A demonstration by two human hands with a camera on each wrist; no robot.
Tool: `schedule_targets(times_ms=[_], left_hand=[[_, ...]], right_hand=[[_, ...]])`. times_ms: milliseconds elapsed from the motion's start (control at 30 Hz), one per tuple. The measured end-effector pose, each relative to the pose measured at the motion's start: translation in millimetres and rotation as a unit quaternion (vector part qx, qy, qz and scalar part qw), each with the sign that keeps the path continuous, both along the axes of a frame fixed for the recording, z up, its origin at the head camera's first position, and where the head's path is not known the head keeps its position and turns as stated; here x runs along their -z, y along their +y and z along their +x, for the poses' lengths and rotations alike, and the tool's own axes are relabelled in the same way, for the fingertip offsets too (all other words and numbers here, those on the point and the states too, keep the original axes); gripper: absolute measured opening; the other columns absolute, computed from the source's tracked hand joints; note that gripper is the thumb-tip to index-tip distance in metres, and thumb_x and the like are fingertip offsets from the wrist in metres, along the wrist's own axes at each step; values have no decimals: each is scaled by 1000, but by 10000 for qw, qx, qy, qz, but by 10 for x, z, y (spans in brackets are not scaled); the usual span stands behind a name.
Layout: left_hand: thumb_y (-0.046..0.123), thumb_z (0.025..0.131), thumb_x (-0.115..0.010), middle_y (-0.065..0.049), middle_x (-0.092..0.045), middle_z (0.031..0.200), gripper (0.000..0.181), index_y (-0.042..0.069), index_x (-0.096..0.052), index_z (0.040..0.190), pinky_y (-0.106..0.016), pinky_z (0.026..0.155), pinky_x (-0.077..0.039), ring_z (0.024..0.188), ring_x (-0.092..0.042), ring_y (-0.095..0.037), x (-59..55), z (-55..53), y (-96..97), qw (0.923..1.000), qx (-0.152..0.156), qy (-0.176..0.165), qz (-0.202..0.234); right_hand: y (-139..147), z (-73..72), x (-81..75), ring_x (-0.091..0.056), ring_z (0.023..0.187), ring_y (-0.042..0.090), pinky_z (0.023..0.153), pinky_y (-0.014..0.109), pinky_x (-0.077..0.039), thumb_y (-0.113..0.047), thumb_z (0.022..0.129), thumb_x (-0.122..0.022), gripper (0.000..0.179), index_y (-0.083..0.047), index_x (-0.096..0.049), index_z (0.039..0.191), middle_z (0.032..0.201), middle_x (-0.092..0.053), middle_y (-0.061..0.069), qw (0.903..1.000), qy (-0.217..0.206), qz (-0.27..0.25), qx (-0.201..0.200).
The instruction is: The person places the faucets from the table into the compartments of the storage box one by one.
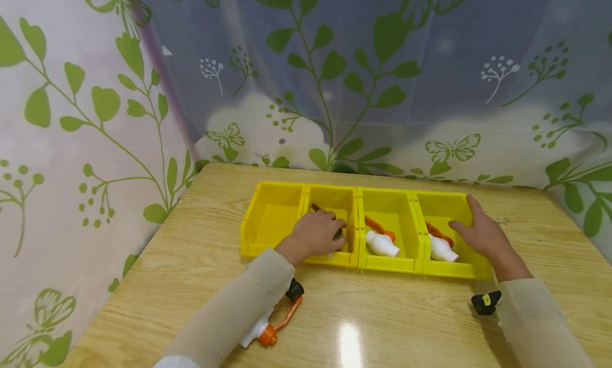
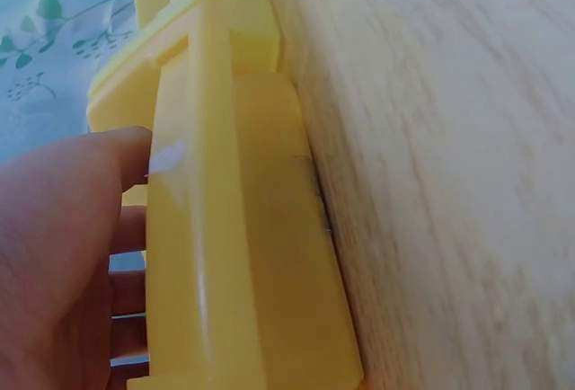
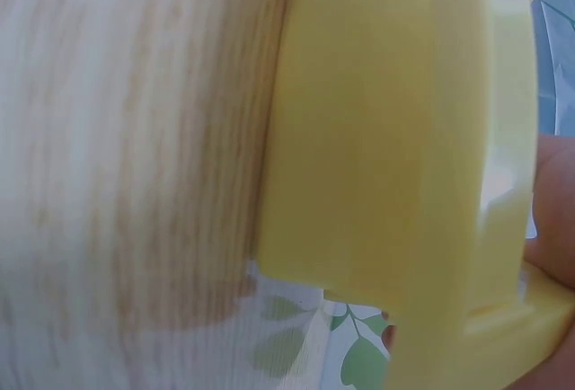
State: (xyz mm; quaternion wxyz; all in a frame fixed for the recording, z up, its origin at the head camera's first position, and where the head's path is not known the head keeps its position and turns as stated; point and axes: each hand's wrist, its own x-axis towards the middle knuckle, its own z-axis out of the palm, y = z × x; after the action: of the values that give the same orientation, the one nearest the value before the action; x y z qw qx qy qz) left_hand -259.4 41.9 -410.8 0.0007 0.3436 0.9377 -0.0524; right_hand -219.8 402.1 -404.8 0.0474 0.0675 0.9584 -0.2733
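Apparently you were at a reaching-in step: left hand dipped into the second from left of the yellow bins, covering most of a dark piece; couldn't tell whether you pinched it. Right hand gripped the row's right end. Next move seemingly called for steady bins. White fittings lay in the third and fourth; your left sleeve part-hid an orange-handled fitting on the worktop.
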Motion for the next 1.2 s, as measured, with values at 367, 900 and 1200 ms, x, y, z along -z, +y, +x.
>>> schedule_targets(times_ms=[367, 900, 1200], left_hand=[[49, 97, -51, -1, -57, 132, 46, 23, -59, 134, -45, 99, -41, 121, -51, -24, -85, -55, -51, 9937, 276, -542, 942], [35, 99, -53, -5, -59, 126, 43, 17, -56, 137, -31, 83, -47, 94, -55, -13, -418, 232, -213, 9816, 778, -1339, 1114], [32, 100, -53, -3, -61, 125, 39, 15, -57, 135, -31, 87, -49, 100, -59, -14, -549, 456, -283, 9772, 1104, -1483, 1041]], right_hand=[[-10, 5, 5, -24, 126, 64, 100, 72, -25, -39, 100, -44, 88, 3, 15, 151, 147, -12, 43, 10000, -9, -38, 71], [4, -5, 8, -25, 125, 64, 99, 72, -26, -40, 100, -43, 88, 3, 15, 151, 147, -12, 44, 10000, 41, -19, 9], [5, -3, 14, -26, 125, 64, 99, 71, -26, -40, 100, -43, 88, 4, 15, 150, 147, -13, 44, 10000, 37, 26, 16]])
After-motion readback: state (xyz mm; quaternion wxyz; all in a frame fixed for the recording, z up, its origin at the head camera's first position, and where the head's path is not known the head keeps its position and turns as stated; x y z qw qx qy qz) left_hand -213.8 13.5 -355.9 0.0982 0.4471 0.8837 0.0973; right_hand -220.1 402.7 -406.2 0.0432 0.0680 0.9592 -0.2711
